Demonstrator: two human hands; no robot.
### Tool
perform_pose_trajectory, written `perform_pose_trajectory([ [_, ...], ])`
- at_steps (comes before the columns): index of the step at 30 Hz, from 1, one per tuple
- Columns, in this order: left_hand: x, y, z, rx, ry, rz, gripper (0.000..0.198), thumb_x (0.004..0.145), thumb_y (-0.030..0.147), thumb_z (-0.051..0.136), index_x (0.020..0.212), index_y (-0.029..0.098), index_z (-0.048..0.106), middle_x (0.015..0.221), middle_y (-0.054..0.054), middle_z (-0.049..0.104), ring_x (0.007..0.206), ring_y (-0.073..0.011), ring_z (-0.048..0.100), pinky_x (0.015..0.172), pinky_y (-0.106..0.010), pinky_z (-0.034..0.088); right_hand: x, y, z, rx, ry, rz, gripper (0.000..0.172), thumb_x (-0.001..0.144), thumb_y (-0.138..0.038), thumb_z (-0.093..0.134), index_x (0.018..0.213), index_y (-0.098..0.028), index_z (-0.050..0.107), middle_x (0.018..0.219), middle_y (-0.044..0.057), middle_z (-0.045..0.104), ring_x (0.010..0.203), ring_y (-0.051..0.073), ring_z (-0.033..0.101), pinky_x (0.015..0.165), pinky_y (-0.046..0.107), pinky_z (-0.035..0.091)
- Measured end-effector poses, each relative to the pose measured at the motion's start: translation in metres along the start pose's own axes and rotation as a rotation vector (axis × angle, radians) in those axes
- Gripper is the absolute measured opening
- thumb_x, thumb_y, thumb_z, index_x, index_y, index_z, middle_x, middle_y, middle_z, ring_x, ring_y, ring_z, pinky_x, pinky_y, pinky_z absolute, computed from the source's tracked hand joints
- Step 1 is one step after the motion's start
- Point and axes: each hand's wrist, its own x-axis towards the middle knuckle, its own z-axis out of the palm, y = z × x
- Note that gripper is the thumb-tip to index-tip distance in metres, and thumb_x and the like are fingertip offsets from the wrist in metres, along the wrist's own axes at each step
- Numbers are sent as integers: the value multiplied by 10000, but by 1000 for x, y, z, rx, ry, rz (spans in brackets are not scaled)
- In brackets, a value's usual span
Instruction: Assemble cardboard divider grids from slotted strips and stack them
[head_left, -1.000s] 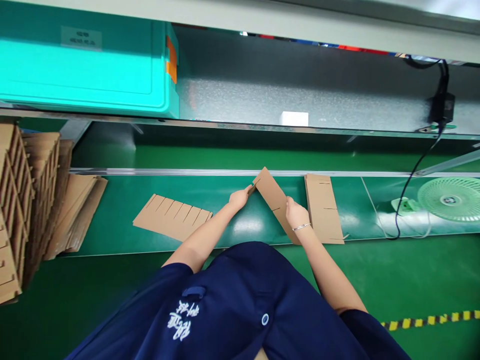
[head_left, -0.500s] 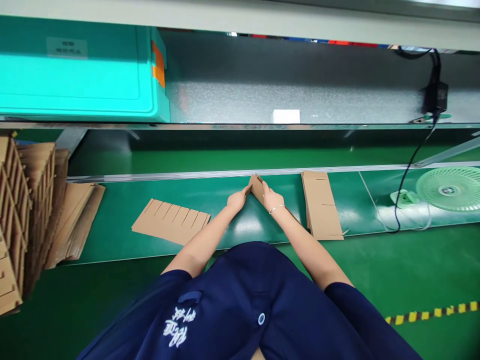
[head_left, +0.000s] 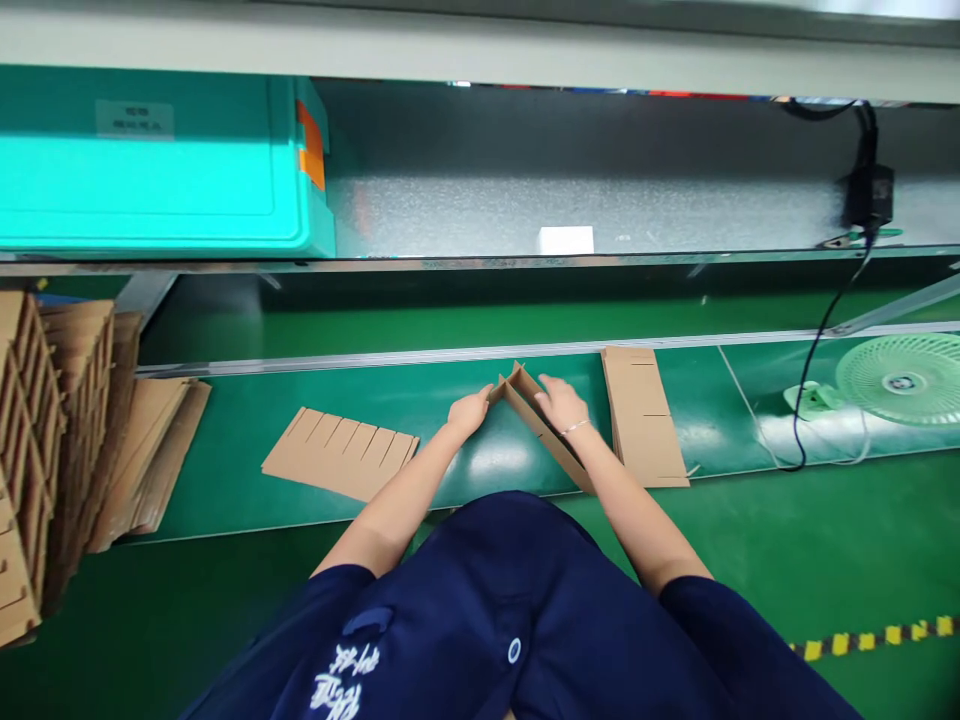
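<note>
My left hand (head_left: 469, 412) pinches the end of a slotted cardboard divider strip (head_left: 496, 390) above the green bench. Joined to it near that end, longer cardboard strips (head_left: 547, 432) stand on edge and slant down toward my body. Beside their right face is my right hand (head_left: 564, 406), with thumb and fingers apart; whether it touches the cardboard I cannot tell. A stack of slotted cardboard pieces (head_left: 341, 452) lies flat by my left forearm. Another stack of cardboard strips (head_left: 646, 415) lies to the right of my right hand.
Assembled cardboard dividers (head_left: 71, 400) and flat sheets (head_left: 154, 440) are piled at the far left. A green fan (head_left: 904, 385) and a black cable (head_left: 814, 360) are at the right. Overhead, the metal shelf (head_left: 450, 200) holds a turquoise case (head_left: 150, 190) and a small white box (head_left: 566, 240).
My right hand has let go of the cardboard and moved slightly right, its fingers opening. More of the upright strips now shows. The left hand keeps its grip.
</note>
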Motion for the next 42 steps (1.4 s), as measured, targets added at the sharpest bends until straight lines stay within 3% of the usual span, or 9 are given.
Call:
perform_pose_trajectory([
  [2, -1, 0, -2, 1, 0, -1, 485, 916, 306, 295, 1401, 279, 297, 1226, -78, 590, 1057, -230, 580, 833, -340, 461, -9, 50, -8, -27, 134, 241, 503, 926, -338, 329, 1372, -106, 333, 1368, 181, 410, 1249, 244, 376, 1003, 379, 324],
  [5, -2, 2, -3, 2, -22, -29, 476, 919, 306, 288, 1392, 254, 307, 1218, -94, 592, 1039, -228, 589, 823, -331, 461, -36, 108, 3, -101, 40, 660, 690, 842, -382, 511, 1325, 73, 325, 1316, 320, 397, 1237, 340, 375, 981, 428, 324],
  [8, -2, 3, -4, 1, -10, -34, 470, 914, 297, 302, 1379, 238, 315, 1184, -100, 609, 1009, -230, 602, 798, -328, 468, -67, 128, 29, -116, -63, 654, 623, 844, -287, 518, 1312, 80, 333, 1278, 331, 426, 1215, 321, 420, 929, 387, 363],
  [13, -2, 4, -5, 14, 45, 20, 357, 909, 273, 302, 1217, 217, 474, 1086, -94, 640, 979, -220, 606, 777, -317, 472, -88, 130, 33, -91, -121, 596, 412, 938, -233, 292, 1268, -35, 437, 1099, 226, 588, 1048, 224, 565, 825, 306, 401],
  [18, -3, 5, -9, 56, 42, 34, 303, 910, 264, 294, 1077, 206, 540, 1025, -92, 646, 950, -214, 609, 795, -327, 468, -69, 117, 18, -162, -70, 641, 669, 888, -395, 419, 1307, 114, 307, 1272, 360, 405, 1211, 304, 418, 891, 333, 362],
  [22, -7, 0, -12, 80, 33, 46, 267, 895, 287, 342, 1049, 206, 545, 1020, -89, 649, 940, -226, 614, 766, -328, 478, -71, 103, 27, -191, -58, 638, 542, 885, -259, 409, 1304, 74, 324, 1266, 378, 395, 1169, 304, 449, 853, 366, 365],
  [32, -13, -2, -12, 85, 7, 50, 303, 895, 295, 315, 1078, 213, 542, 1042, -95, 654, 969, -221, 617, 777, -323, 482, -107, 124, 46, -133, -95, 629, 429, 908, -242, 373, 1297, -62, 400, 1116, 213, 608, 1064, 211, 563, 929, 352, 342],
  [38, -5, -9, 1, 129, -15, 86, 306, 885, 284, 315, 1074, 298, 555, 1103, -35, 654, 1001, -187, 617, 808, -318, 482, -83, 130, 46, -1, -57, 732, 848, 743, -433, 596, 1413, -35, 261, 1450, 248, 263, 1337, 309, 271, 1026, 405, 304],
  [42, 9, -16, 6, 122, -25, 90, 299, 867, 311, 366, 1102, 326, 551, 1133, -24, 644, 988, -178, 618, 804, -319, 490, -79, 119, 65, 74, 33, 732, 715, 793, -304, 520, 1411, -38, 280, 1455, 231, 267, 1353, 299, 241, 1023, 418, 338],
])
